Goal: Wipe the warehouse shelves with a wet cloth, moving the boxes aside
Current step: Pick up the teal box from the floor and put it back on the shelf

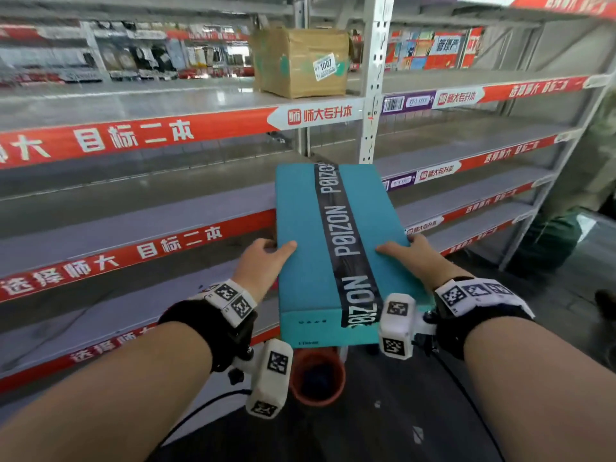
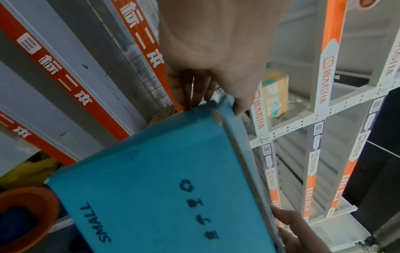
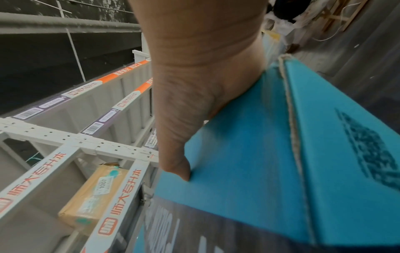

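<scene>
Grey shelves (image 1: 166, 215) fill the view. Both hands grip a teal box (image 1: 333, 241) held off them: left hand (image 1: 263, 265) at 9 o'clock, right hand (image 1: 416, 261) at 3. Its long axis points to 12, equally near both.

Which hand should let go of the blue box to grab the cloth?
Neither yet, probably: left hand and right hand both grip the blue box, and no cloth is clearly visible.
</scene>
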